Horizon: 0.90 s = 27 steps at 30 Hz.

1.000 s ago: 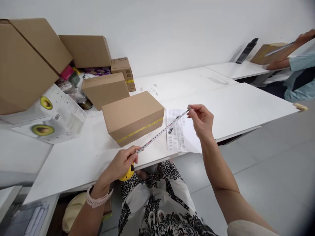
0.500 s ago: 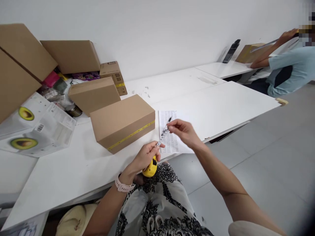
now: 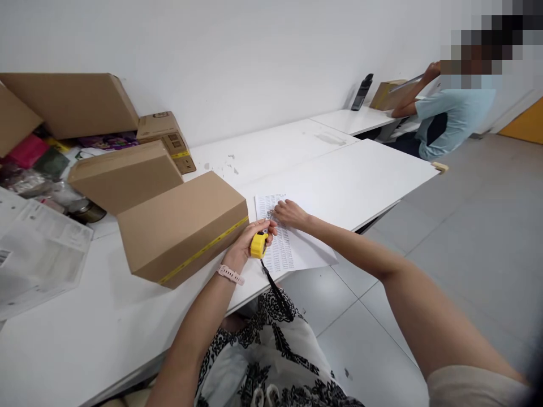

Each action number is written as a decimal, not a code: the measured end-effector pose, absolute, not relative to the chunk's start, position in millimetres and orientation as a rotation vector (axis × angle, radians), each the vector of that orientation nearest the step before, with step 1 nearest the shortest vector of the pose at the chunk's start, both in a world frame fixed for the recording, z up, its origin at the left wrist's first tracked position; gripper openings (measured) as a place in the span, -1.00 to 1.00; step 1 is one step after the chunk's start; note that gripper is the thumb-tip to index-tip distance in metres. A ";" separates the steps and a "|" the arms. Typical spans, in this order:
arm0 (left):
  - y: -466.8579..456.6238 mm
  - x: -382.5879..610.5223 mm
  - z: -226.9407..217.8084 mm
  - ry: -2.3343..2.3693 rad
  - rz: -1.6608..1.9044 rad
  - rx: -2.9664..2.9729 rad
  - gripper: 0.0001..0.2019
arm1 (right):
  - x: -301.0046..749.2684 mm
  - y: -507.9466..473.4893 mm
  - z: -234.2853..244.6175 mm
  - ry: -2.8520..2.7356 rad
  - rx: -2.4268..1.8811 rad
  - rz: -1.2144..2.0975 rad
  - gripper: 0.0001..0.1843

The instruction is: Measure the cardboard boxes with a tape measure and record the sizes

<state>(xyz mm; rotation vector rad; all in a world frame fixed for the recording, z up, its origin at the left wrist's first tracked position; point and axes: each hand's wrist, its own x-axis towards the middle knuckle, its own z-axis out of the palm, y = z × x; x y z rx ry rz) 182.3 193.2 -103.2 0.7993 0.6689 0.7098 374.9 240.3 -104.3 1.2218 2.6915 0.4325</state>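
Observation:
My left hand point(image 3: 246, 240) is wrapped round a yellow tape measure point(image 3: 258, 245), just off the right end of a sealed cardboard box point(image 3: 186, 220). A black wrist strap point(image 3: 275, 291) dangles from the tape measure over the table edge. A short stretch of the metal blade point(image 3: 269, 215) shows between my hands. My right hand point(image 3: 291, 213) is closed at the blade's end, its fingertips partly hidden. Both hands are above printed sheets of paper point(image 3: 282, 257) with columns of small text.
On the white table point(image 3: 106, 328) at the left are more cardboard boxes point(image 3: 127, 172), a white carton point(image 3: 38, 254) and bagged goods point(image 3: 29, 181). A black bottle point(image 3: 362, 92) stands at the back. At the far right sits a person in a light blue shirt point(image 3: 460, 118).
My left hand has lifted the tape measure from the table edge to above the papers. My right hand has come closer, so less blade shows. The view has swung right.

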 end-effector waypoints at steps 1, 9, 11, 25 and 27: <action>194.7 183.6 -106.9 0.660 0.700 0.802 -0.78 | 371.8 244.2 -104.7 2.677 1.150 0.446 -0.69; 191.2 171.2 -112.7 0.654 0.653 0.828 -0.81 | 433.4 259.7 -90.6 2.794 1.870 0.446 -0.80; 191.2 170.8 -110.6 0.696 0.668 0.826 -0.83 | 448.3 253.4 -89.0 2.776 2.478 0.341 -0.91; 191.0 182.8 -119.9 0.936 0.595 0.845 -0.75 | 390.6 186.9 -145.0 2.462 2.967 -1.789 -0.68; 192.1 182.1 -121.7 0.931 0.594 0.854 -0.77 | 390.1 188.0 -147.6 2.464 3.024 -1.711 -0.72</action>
